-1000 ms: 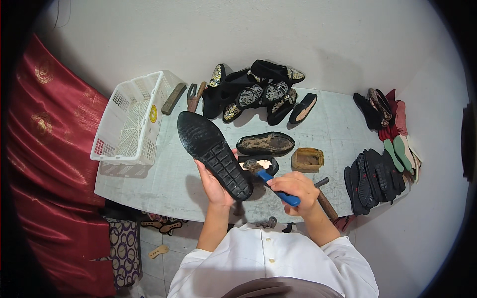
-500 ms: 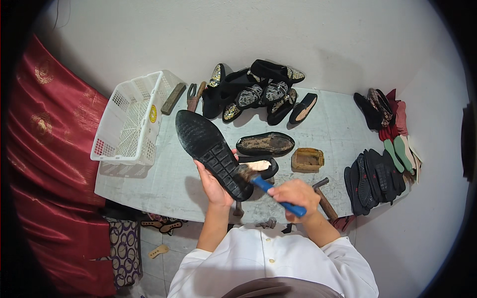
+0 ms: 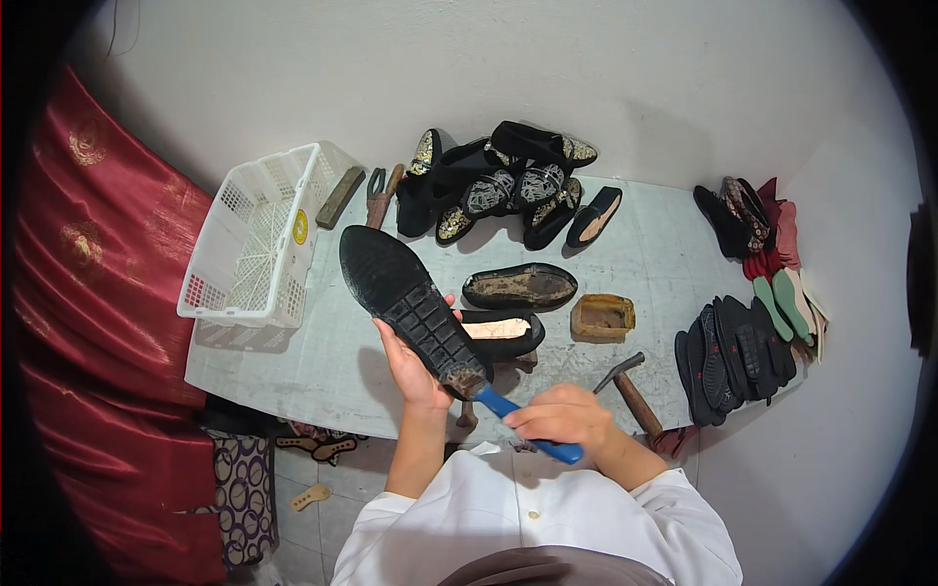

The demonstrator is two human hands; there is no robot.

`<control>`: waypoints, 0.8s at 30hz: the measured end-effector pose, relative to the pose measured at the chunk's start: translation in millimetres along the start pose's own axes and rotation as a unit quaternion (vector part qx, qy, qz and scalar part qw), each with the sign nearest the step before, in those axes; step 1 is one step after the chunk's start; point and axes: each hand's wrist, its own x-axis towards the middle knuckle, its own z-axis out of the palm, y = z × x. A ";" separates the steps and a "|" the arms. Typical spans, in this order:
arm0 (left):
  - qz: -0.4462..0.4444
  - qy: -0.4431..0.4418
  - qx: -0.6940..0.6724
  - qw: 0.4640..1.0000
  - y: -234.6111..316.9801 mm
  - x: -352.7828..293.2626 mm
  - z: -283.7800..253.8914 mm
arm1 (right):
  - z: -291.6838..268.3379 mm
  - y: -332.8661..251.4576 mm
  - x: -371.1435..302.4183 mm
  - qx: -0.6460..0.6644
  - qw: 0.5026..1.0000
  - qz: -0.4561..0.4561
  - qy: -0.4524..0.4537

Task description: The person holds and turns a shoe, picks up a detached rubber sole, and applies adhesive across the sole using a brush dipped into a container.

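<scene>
My left hand (image 3: 410,369) grips a black shoe sole (image 3: 405,293) from below and the side, its gridded tread facing up and its toe pointing far left. My right hand (image 3: 562,422) is closed around the blue handle of a brush (image 3: 508,408). The brush's brown bristles lie on the heel end of the sole. Just behind the sole rests a black shoe (image 3: 503,330) with a pale inner lining, partly hidden. Beyond it lies another black shoe piece (image 3: 520,288) with a worn brown face. A yellowish open box (image 3: 603,318) stands to its right.
A white plastic basket (image 3: 227,319) stands at the left beside a block (image 3: 340,198) and pincers (image 3: 379,203). Decorated black shoes (image 3: 498,186) are heaped at the back. A hammer (image 3: 635,398) lies right of my hand, near stacked dark soles (image 3: 733,354). A red curtain (image 3: 117,342) hangs far left.
The brush has moved left and down, from the sole's right edge near the heel onto its heel end. The sole has shifted slightly left and down with my left hand.
</scene>
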 end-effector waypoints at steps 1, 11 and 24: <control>0.002 0.007 0.003 1.000 -0.8 -0.1 0.4 | 1.2 1.5 -0.2 -0.002 1.000 0.001 0.001; 0.009 0.031 -0.005 0.999 0.7 -1.6 -0.3 | -2.2 2.0 -2.0 0.013 0.998 0.019 0.050; 0.048 0.051 0.053 0.996 0.1 -5.1 8.0 | 4.7 0.6 6.8 0.107 0.993 0.042 0.041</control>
